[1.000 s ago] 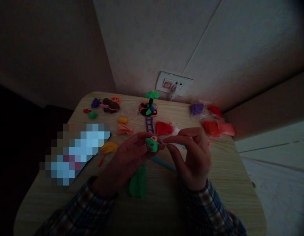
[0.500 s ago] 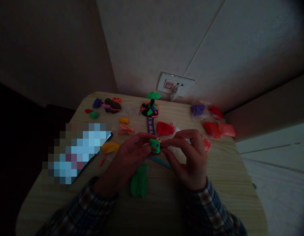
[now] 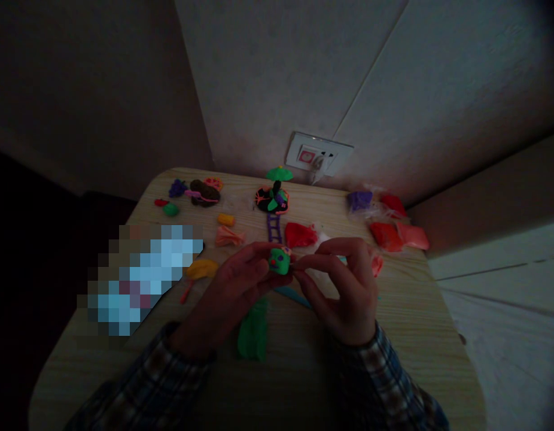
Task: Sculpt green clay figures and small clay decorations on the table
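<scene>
A small green clay figure (image 3: 281,263) with purple eyes, a red nose and a pinkish bit on top sits in the fingers of my left hand (image 3: 236,278). My right hand (image 3: 346,290) is closed in a pinch at the figure's right side; whatever lies between thumb and fingertip is too small and dark to make out. Below the hands lies a green clay packet (image 3: 252,332). A flat blue tool (image 3: 294,296) rests partly hidden beneath them.
Behind stand a clay palm tree (image 3: 279,175) and purple ladder (image 3: 274,228). Red clay (image 3: 300,234) and yellow clay (image 3: 202,268) flank the hands. At left lies a pixelated bright screen (image 3: 146,281); at back right, several clay packets (image 3: 387,236). A wall socket (image 3: 319,154) holds a plug.
The green figure has turned and tilted in my left hand, its face now pointing more to the left. My right hand has stayed nearly in place beside it.
</scene>
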`<state>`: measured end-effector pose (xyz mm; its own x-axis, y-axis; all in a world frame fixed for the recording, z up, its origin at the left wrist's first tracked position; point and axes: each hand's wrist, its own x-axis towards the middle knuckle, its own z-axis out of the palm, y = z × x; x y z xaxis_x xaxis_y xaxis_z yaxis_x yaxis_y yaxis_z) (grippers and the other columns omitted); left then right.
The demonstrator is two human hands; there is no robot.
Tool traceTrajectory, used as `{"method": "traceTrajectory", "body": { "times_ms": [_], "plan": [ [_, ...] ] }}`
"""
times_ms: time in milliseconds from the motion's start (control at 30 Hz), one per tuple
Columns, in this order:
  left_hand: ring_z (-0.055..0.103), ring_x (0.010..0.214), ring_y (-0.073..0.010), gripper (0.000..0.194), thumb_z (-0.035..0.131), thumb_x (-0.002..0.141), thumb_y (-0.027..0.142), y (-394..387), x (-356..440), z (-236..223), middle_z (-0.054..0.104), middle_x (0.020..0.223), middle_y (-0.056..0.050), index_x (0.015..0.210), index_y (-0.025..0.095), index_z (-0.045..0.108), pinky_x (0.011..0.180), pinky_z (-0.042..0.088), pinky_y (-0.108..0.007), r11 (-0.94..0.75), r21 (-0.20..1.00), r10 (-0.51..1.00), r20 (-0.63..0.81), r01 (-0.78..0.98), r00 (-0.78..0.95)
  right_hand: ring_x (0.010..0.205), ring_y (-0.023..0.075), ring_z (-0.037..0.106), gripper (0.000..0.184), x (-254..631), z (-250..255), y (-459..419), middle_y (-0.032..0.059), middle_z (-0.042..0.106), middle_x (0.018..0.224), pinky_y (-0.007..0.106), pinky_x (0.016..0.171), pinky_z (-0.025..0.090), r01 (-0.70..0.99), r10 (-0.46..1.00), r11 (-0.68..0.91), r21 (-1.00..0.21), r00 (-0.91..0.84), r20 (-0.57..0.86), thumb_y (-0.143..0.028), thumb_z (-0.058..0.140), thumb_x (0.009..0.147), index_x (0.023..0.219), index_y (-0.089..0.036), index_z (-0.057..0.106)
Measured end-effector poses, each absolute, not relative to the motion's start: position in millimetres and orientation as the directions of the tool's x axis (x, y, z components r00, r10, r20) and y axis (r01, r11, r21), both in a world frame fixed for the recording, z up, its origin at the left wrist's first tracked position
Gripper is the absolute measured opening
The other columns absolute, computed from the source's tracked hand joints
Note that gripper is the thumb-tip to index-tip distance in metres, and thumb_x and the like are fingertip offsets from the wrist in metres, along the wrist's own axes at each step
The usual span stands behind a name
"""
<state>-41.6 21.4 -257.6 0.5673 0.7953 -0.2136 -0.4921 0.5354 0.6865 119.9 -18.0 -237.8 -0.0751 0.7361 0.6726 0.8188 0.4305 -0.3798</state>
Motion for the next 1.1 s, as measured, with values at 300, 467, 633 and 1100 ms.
{"method": "traceTrajectory", "body": {
  "times_ms": [300,467,633,1100],
  "plan": [
    [0.069,0.088,-0.0187,0.020,0.071,0.079,0.035,22.0,-41.5,-258.5,0.073,0.092,-0.003,0.096,0.023,0.069,0.087,0.054,-0.031,0.567,0.669,0.782,-0.254,-0.480,0.570,0.080,0.0179,0.053,0.006,121.3,-240.5,-13.3,0.0014,0.052,0.080,0.032,0.069,0.044,0.443,0.806,0.414,-0.795,0.227,0.546,-0.020,0.056,0.085,0.080,-0.022,0.059],
    [0.065,0.077,-0.0138,0.023,0.080,0.070,0.031,23.0,-40.9,-258.8,0.071,0.086,0.000,0.089,0.023,0.071,0.074,0.054,-0.023,0.558,0.646,0.805,-0.267,-0.521,0.531,0.079,0.0156,0.051,0.011,125.6,-245.9,-8.1,0.0007,0.049,0.079,0.029,0.068,0.044,0.242,0.848,0.405,-0.882,0.261,0.461,-0.022,0.050,0.089,0.081,-0.022,0.057],
    [0.065,0.080,-0.0123,0.026,0.082,0.067,0.030,21.6,-40.9,-255.3,0.070,0.087,0.002,0.090,0.024,0.070,0.076,0.053,-0.021,0.558,0.647,0.804,-0.268,-0.519,0.531,0.080,0.0149,0.050,0.008,125.0,-246.4,-8.0,0.0002,0.049,0.079,0.028,0.072,0.043,0.151,0.873,0.401,-0.904,0.236,0.427,-0.021,0.054,0.087,0.081,-0.021,0.058],
    [0.065,0.083,-0.0139,0.018,0.082,0.067,0.021,21.9,-38.5,-249.2,0.073,0.087,0.001,0.083,0.023,0.073,0.076,0.052,-0.022,0.488,0.740,0.830,-0.228,-0.463,0.510,0.084,0.0158,0.049,0.007,120.2,-243.9,-9.7,-0.0004,0.052,0.081,0.029,0.077,0.039,0.029,0.918,0.321,-0.947,0.236,0.318,-0.019,0.057,0.085,0.080,-0.023,0.060]
  ]
}}
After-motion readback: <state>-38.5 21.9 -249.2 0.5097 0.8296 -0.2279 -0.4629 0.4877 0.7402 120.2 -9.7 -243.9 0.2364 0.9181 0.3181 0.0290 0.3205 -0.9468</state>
